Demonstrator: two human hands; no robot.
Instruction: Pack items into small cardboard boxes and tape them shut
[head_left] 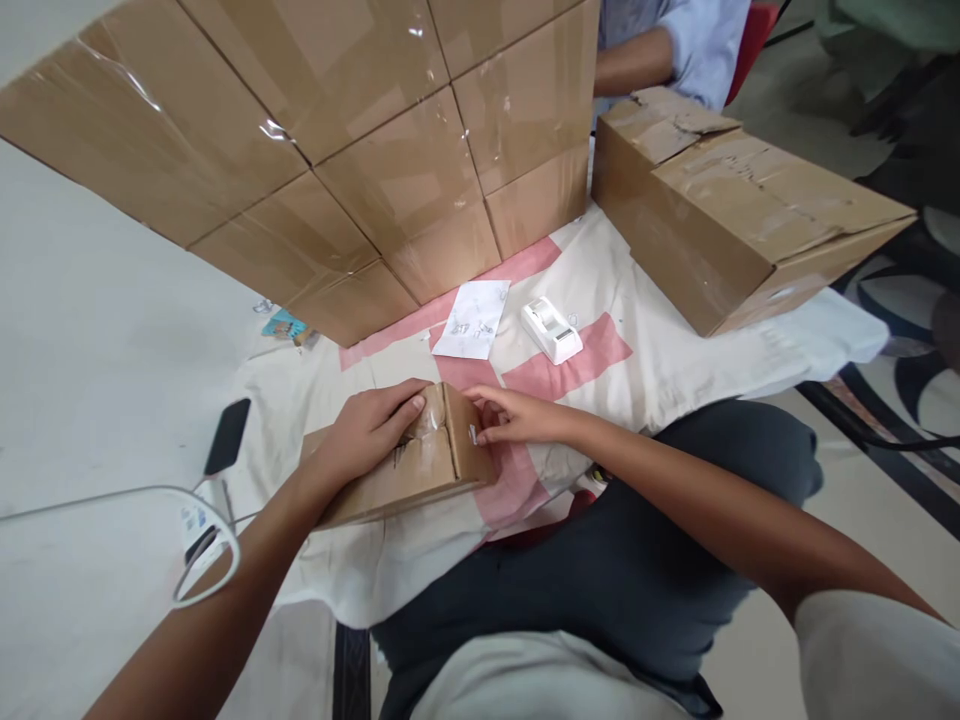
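Observation:
A small brown cardboard box (427, 470) lies on the cloth-covered table in front of me, with clear tape over its top flap. My left hand (375, 425) is closed over the top and far edge of this box, its thumb near the taped end. At the box's right end is my right hand (514, 415), fingers curved against the end face and thumb close to a small white sticker (473, 434). Beyond the hands lie a white paper (472, 320) with handwriting and a white tape dispenser (552, 330).
Stacked taped cardboard boxes (397, 190) form a wall at the back. A larger box (720, 220) stands at the right, near another person's arm (634, 65). At the left are a dark phone (228, 436), a white cable (238, 550) and a blue packet (283, 324).

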